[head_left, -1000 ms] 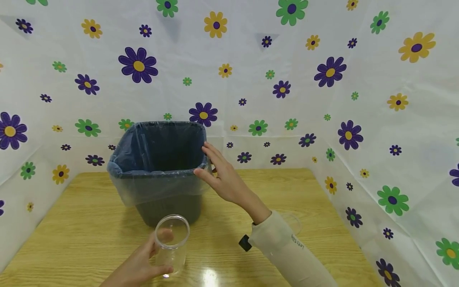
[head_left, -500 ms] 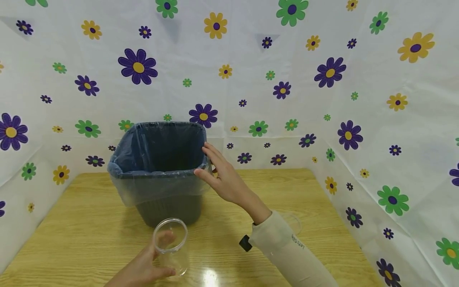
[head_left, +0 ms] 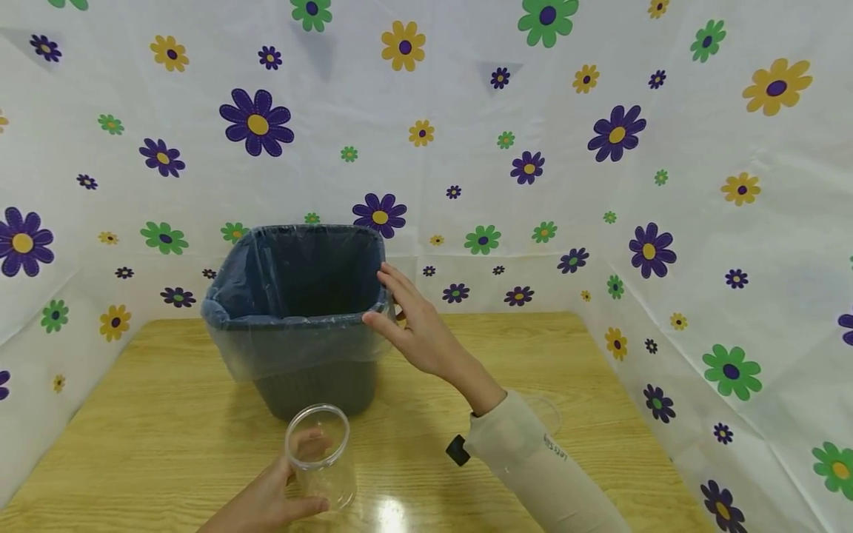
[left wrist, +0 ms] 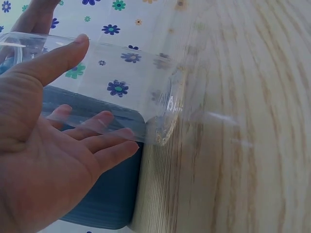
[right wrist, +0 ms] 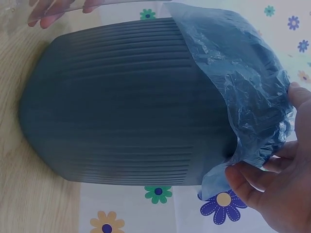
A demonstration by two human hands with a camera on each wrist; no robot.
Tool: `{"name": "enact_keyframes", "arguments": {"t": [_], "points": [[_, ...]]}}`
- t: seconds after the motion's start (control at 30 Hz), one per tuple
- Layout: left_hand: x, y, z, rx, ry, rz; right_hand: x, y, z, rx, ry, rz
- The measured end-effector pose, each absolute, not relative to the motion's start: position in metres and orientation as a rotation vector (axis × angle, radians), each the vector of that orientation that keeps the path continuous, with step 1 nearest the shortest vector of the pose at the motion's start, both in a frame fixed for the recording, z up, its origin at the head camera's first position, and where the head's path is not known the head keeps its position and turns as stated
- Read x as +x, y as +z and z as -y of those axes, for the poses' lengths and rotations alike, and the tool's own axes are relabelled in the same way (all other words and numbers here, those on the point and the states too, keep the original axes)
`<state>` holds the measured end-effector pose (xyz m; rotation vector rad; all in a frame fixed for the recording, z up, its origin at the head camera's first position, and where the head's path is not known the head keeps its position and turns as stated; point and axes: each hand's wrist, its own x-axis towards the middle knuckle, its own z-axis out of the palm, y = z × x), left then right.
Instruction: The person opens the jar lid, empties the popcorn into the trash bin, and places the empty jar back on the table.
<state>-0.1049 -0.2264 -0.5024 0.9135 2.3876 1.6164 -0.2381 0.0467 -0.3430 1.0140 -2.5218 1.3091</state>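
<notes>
My left hand (head_left: 266, 497) grips a clear plastic cup (head_left: 336, 477) at the front of the wooden table, thumb on one side and fingers on the other. Its round mouth faces up, and nothing shows inside. Behind it stands a dark blue-grey trash bin (head_left: 316, 389), lined with a thin translucent bag (head_left: 293, 349) folded over the rim. At the bin's near right corner, my right hand (head_left: 423, 337) holds the rim through the liner. In the right wrist view, its thumb and curled fingers (right wrist: 243, 182) are at the edge of the bag (right wrist: 243, 82).
A faint clear ring-shaped piece (head_left: 545, 414) lies on the table (head_left: 466, 474), partly behind my right sleeve (head_left: 533, 459). White cloth (head_left: 466, 96) with printed flowers closes in the back and both sides.
The cup has dropped slightly and tilted a little, its base swinging right, as my left hand shifted slightly right. The right hand keeps its place on the bin's rim.
</notes>
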Motion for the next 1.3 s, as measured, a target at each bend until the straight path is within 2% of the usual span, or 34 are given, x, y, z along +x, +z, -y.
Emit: {"name": "enact_keyframes", "arguments": {"t": [0.43, 0.63, 0.93, 1.07, 1.3], "points": [[-0.101, -0.504, 0.232, 0.891, 1.471, -2.533, -0.239, -0.343, -0.043, 1.019, 1.312, 2.519], [-0.100, -0.502, 0.240, 0.777, 1.426, -2.458, -0.241, -0.344, -0.042, 1.025, 1.344, 2.510], [-0.102, -0.496, 0.259, 0.731, 1.302, -2.556, -0.239, -0.347, -0.047, 0.925, 1.438, 2.434], [-0.103, -0.482, 0.278, 0.690, 1.167, -2.682, -0.234, -0.350, -0.060, 0.873, 1.368, 2.488], [-0.101, -0.448, 0.314, 0.445, 0.940, -3.090, -0.223, -0.357, -0.112, 0.831, 1.080, 2.666]]}}
